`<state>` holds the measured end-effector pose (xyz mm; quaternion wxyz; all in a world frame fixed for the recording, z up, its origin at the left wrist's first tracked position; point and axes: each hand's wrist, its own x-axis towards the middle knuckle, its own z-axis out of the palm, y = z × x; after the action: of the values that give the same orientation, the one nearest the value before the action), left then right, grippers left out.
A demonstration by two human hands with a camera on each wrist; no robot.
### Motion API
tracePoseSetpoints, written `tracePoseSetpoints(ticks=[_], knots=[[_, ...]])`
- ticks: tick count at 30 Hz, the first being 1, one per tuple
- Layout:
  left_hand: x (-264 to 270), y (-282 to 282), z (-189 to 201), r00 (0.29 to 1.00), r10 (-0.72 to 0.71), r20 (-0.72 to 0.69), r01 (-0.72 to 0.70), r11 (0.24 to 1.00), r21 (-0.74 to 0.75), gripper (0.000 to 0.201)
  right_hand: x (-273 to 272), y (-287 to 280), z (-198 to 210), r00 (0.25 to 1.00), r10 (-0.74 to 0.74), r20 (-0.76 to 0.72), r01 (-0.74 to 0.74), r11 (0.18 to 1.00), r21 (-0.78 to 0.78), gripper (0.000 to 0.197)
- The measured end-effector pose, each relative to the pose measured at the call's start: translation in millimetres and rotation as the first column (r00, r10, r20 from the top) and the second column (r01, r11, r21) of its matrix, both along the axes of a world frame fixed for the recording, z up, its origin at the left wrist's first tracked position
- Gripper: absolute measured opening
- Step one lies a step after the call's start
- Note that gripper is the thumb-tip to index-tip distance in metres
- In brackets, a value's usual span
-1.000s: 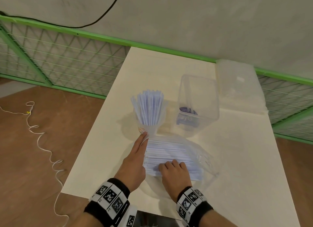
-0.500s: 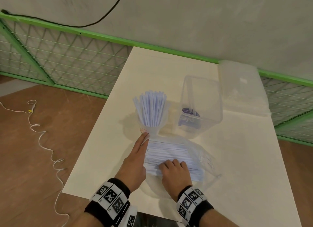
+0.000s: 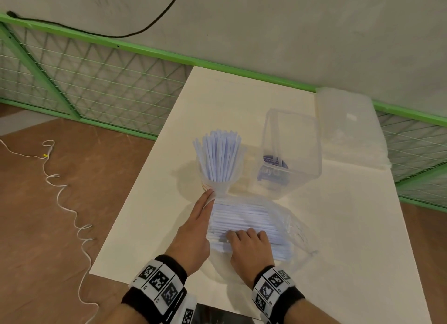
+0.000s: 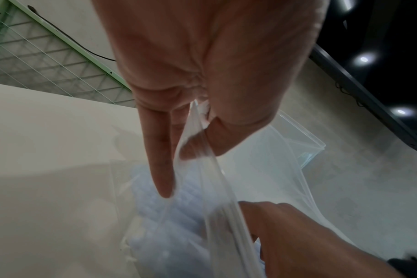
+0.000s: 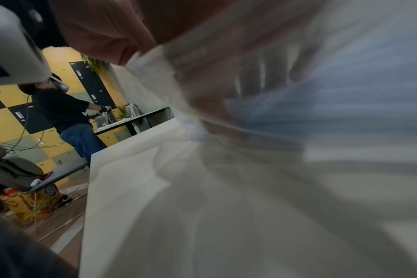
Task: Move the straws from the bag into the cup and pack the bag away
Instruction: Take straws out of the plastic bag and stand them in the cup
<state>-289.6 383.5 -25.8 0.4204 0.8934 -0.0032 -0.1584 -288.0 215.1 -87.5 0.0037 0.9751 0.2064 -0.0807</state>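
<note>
A clear cup (image 3: 219, 178) stands on the white table (image 3: 350, 239), full of upright pale blue straws (image 3: 220, 154). Just in front of it a clear plastic bag (image 3: 287, 217) lies flat with more straws (image 3: 244, 217) inside. My left hand (image 3: 204, 205) lies along the bag's left end, fingers straight toward the cup. In the left wrist view its thumb and fingers (image 4: 191, 143) pinch the bag's edge (image 4: 202, 178). My right hand (image 3: 244, 236) rests on the bag's near side with fingers curled over a bunch of straws. Blurred film (image 5: 250, 94) covers those fingers in the right wrist view.
A clear empty tub (image 3: 292, 154) with a blue label stands right of the cup, its lid (image 3: 348, 130) behind it at the table's back right. A green mesh fence (image 3: 96, 86) borders the table. A white cord (image 3: 60, 190) lies on the floor. Another person (image 5: 64, 116) works far off.
Both hands stay in place on the bag. Only the head view has shifted slightly.
</note>
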Motion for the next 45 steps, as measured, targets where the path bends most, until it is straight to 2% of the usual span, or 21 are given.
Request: tracePoseSetpoints(ticks=[7, 15, 18, 23, 26, 29, 32, 33, 35, 36, 37, 38, 40, 43, 45], knots=[[-1, 0, -2, 1.000, -0.003, 0.015, 0.003, 1.000, 0.000, 0.100, 2, -1, 0, 0.999, 0.025, -0.036, -0.027, 0.998, -0.054, 0.029], [-2, -1, 0, 1.000, -0.006, 0.015, 0.006, 1.000, -0.007, 0.102, 5, 5, 4, 0.987, 0.013, -0.160, -0.029, 0.995, -0.098, 0.030], [-3, -2, 2, 1.000, -0.005, 0.011, 0.005, 1.000, -0.009, 0.101, 5, 5, 13, 0.978, 0.020, -0.209, -0.051, 0.989, -0.140, 0.022], [-4, -2, 1, 1.000, -0.008, 0.012, 0.008, 1.000, -0.009, 0.101, 5, 5, 9, 0.974, 0.076, -0.214, -0.111, 0.982, -0.156, 0.031], [-4, 1, -1, 1.000, -0.012, 0.026, 0.012, 1.000, -0.014, 0.103, 5, 2, 14, 0.972, 0.068, -0.224, -0.087, 0.993, -0.076, 0.034], [-3, 5, -1, 0.999, -0.005, 0.039, 0.005, 1.000, -0.011, 0.103, 6, -8, 25, 0.976, 0.018, -0.219, 0.011, 0.991, 0.130, 0.035], [-3, 5, -1, 0.999, 0.005, 0.050, -0.005, 1.000, -0.009, 0.103, 11, -15, 45, 0.966, -0.099, -0.239, 0.200, 0.874, 0.444, 0.019], [-3, 5, -1, 0.999, 0.005, 0.053, -0.004, 1.000, -0.012, 0.102, 11, -18, 53, 0.957, -0.147, -0.248, 0.263, 0.798, 0.542, 0.025], [-3, 6, -2, 0.999, 0.004, 0.051, -0.004, 1.000, -0.012, 0.102, 8, -18, 71, 0.914, -0.233, -0.332, 0.406, 0.538, 0.739, 0.041], [-3, 6, -3, 0.999, 0.001, 0.052, -0.001, 1.000, -0.016, 0.101, 6, -18, 81, 0.888, -0.246, -0.389, 0.459, 0.423, 0.781, 0.043], [-3, 6, -3, 0.998, -0.001, 0.056, 0.002, 1.000, -0.021, 0.101, 5, -18, 88, 0.872, -0.234, -0.429, 0.487, 0.348, 0.801, 0.038], [-3, 6, -4, 0.998, -0.004, 0.060, 0.005, 1.000, -0.024, 0.101, 3, -18, 91, 0.869, -0.229, -0.439, 0.493, 0.322, 0.808, 0.028], [-3, 6, -5, 0.998, -0.005, 0.060, 0.006, 1.000, -0.023, 0.101, 2, -18, 87, 0.872, -0.205, -0.444, 0.489, 0.336, 0.805, 0.015], [-2, 5, -3, 0.999, -0.001, 0.049, 0.002, 1.000, -0.015, 0.100, 4, -17, 71, 0.888, -0.132, -0.440, 0.448, 0.459, 0.767, 0.017], [-1, 4, -3, 0.999, -0.007, 0.045, 0.007, 1.000, -0.010, 0.100, 5, -18, 68, 0.877, -0.147, -0.458, 0.468, 0.474, 0.745, 0.022]])
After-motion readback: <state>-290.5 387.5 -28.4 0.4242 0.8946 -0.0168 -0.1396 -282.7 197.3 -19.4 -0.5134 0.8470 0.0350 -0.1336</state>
